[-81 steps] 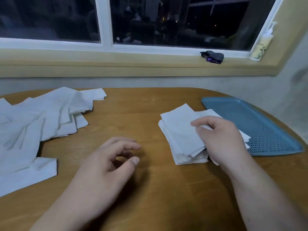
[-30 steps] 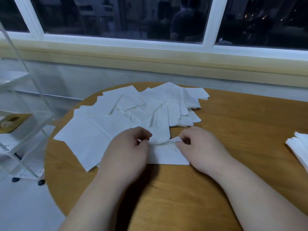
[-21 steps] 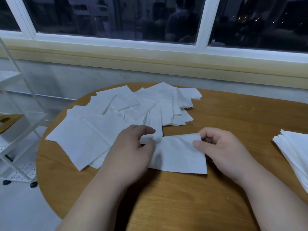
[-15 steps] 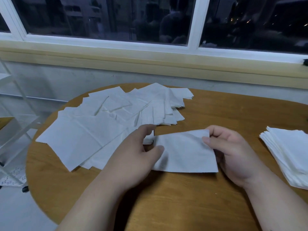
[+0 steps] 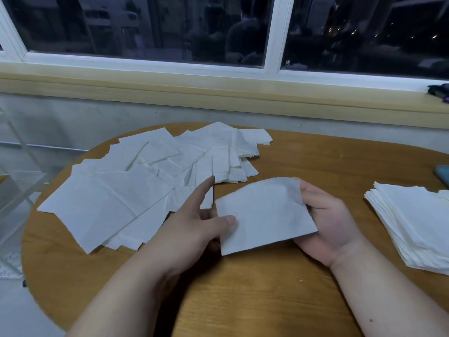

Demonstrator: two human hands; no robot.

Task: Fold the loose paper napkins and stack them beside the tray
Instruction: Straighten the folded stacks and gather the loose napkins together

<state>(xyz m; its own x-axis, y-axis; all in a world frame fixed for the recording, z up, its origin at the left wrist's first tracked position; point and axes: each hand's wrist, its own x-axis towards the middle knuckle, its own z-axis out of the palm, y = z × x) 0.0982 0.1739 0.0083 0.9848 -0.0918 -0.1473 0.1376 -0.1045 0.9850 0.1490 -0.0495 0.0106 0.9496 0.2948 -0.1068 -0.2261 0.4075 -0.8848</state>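
Broadly, round wooden table (image 5: 267, 300) beneath a dark window (image 5: 145, 25). Over its left half, loose napkins (image 5: 116, 198) spread flat and overlapping. At the right edge, neat stack of folded napkins (image 5: 418, 224). Between spread and stack, single napkin (image 5: 264, 215), bowed upward over the tabletop. Left hand (image 5: 192, 229) pinching its left edge, thumb on top, index finger stretched straight toward the spread. Right hand (image 5: 332, 224) palm up, fingers curled round the right edge. Last, sliver of blue tray (image 5: 443, 175) just behind the stack.
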